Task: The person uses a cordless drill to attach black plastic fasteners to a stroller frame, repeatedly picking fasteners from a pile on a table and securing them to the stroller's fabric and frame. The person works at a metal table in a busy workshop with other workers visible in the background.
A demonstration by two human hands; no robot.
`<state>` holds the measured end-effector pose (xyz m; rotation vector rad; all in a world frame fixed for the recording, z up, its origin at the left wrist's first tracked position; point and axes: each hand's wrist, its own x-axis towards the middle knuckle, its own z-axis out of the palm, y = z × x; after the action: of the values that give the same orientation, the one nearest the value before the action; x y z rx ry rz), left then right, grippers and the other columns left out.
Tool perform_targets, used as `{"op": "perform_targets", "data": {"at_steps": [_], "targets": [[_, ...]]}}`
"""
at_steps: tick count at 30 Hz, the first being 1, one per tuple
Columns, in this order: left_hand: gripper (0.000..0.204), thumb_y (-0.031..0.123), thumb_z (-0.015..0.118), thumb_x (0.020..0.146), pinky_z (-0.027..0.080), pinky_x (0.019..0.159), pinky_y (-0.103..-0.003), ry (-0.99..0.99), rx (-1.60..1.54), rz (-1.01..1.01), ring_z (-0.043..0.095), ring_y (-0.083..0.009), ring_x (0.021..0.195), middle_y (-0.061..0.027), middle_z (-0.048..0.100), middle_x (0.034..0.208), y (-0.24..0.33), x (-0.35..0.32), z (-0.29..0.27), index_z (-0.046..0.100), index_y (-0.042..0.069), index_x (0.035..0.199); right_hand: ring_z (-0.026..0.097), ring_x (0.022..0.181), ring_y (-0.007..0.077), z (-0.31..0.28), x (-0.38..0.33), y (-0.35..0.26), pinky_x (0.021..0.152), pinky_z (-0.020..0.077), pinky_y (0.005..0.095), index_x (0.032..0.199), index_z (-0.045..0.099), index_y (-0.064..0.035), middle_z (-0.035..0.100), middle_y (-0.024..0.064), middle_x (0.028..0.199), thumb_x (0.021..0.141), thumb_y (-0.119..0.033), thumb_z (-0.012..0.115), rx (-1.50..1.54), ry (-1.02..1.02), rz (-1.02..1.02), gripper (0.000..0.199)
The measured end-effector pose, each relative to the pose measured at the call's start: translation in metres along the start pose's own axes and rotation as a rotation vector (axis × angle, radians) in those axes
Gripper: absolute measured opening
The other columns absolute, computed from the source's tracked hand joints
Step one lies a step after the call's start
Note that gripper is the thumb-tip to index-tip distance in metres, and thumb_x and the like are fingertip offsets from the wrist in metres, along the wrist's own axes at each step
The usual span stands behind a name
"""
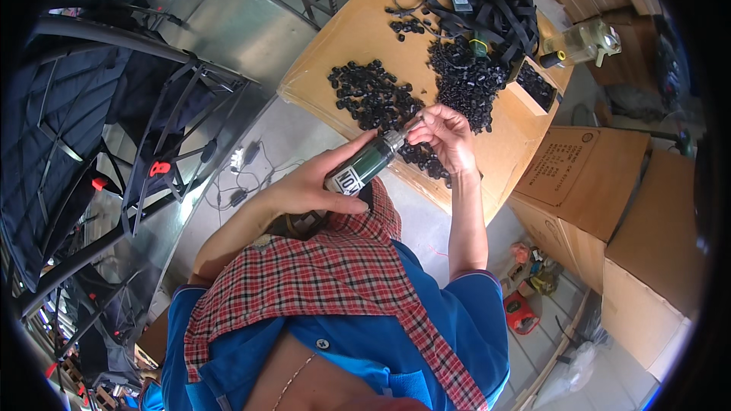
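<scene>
My left hand (308,183) is wrapped round a dark green drink bottle (365,164) with a white label, held tilted above my lap with its neck toward the upper right. Close to the bottle's grey top, my right hand (448,137) has its thumb and fingers pinched together. Something small shows at those fingertips, perhaps part of the cap or its loop; I cannot make it out. Just beyond both hands, small black plastic pieces (373,95) lie in a loose heap on the tan tabletop (304,76).
Farther back on the table are a denser black heap (464,76), tangled black straps (495,0) and a small wooden box (533,87) of black parts. A clear jug (582,42) stands at the right edge. Cardboard boxes (579,171) stand right; black folding frames (145,122) crowd the left.
</scene>
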<state>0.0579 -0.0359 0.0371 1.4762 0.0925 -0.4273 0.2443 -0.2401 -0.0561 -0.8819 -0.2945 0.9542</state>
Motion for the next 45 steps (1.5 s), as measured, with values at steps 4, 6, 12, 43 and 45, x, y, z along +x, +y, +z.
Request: {"op": "perform_targets", "data": {"at_steps": [4, 6, 12, 43, 45], "targets": [[0.104, 0.024, 0.083, 0.073, 0.027, 0.111, -0.030, 0.016, -0.012, 0.044, 0.036, -0.0206, 0.136, -0.0141, 0.039, 0.148, -0.007, 0.000, 0.002, 0.019, 0.007, 0.153, 0.071, 0.075, 0.0250, 0.003, -0.005, 0.000, 0.068, 0.0607, 0.0332, 0.102, 0.061, 0.0042, 0.069, 0.0202, 0.088, 0.096, -0.007, 0.055, -0.046, 0.033, 0.014, 0.014], [0.103, 0.024, 0.083, 0.073, 0.025, 0.112, -0.031, -0.006, -0.023, 0.057, 0.032, -0.0211, 0.139, -0.0152, 0.035, 0.150, -0.007, 0.001, 0.002, 0.019, 0.007, 0.153, 0.071, 0.077, 0.0258, 0.004, -0.007, 0.001, 0.069, 0.0606, 0.0346, 0.103, 0.061, 0.0044, 0.068, 0.0210, 0.089, 0.096, -0.009, 0.056, 0.008, 0.025, 0.003, 0.016], [0.104, 0.021, 0.081, 0.074, 0.046, 0.088, -0.028, -0.069, -0.262, -0.043, 0.058, -0.0147, 0.101, -0.0075, 0.053, 0.125, 0.001, -0.006, 0.000, 0.016, 0.011, 0.155, 0.070, 0.083, 0.0273, -0.002, -0.016, -0.006, 0.076, 0.0597, 0.0395, 0.107, 0.062, 0.0041, 0.069, 0.0207, 0.097, 0.095, -0.018, 0.060, -0.194, 0.122, -0.133, 0.025], [0.110, 0.010, 0.075, 0.073, 0.043, 0.054, -0.025, 0.340, -0.514, 0.425, 0.053, -0.0112, 0.060, -0.0068, 0.053, 0.083, 0.001, -0.182, -0.044, 0.003, 0.016, 0.156, 0.066, 0.083, 0.0109, 0.251, 0.111, 0.024, 0.079, 0.0528, 0.0243, 0.108, 0.067, 0.0019, 0.069, 0.0062, 0.089, 0.085, 0.007, 0.067, -0.608, -0.148, -0.478, 0.023], [0.110, 0.011, 0.075, 0.074, 0.042, 0.054, -0.025, 0.414, -0.530, 0.480, 0.053, -0.0111, 0.059, -0.0062, 0.054, 0.083, -0.012, -0.206, -0.045, 0.003, 0.017, 0.156, 0.066, 0.083, 0.0113, 0.285, 0.115, 0.043, 0.080, 0.0530, 0.0243, 0.109, 0.067, 0.0022, 0.068, 0.0062, 0.089, 0.085, 0.007, 0.067, -0.586, -0.250, -0.438, 0.024]]}}
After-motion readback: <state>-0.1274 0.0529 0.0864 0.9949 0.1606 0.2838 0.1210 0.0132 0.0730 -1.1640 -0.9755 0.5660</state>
